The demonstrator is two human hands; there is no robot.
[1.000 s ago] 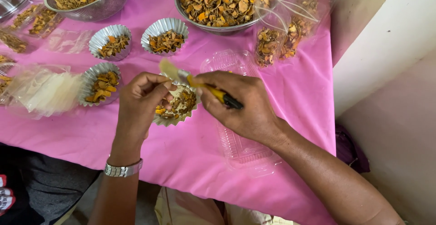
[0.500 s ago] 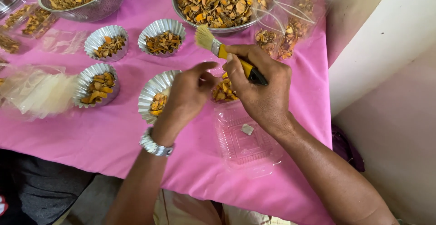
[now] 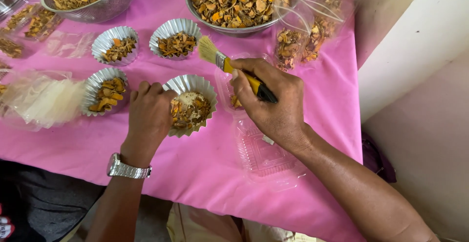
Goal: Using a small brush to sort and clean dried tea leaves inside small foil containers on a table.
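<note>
Foil cup (image 3: 191, 104) now set down under left hand (image 3: 149, 117), right hand (image 3: 271, 100) still gripping brush (image 3: 229, 66)

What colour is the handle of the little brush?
The brush in the right hand has a yellow handle with a black end, shown clearly in the head view.

foil cups (image 3: 115, 45) and steel bowls (image 3: 234, 7) crowd far side, bare pink cloth (image 3: 205, 168) near edge
</note>
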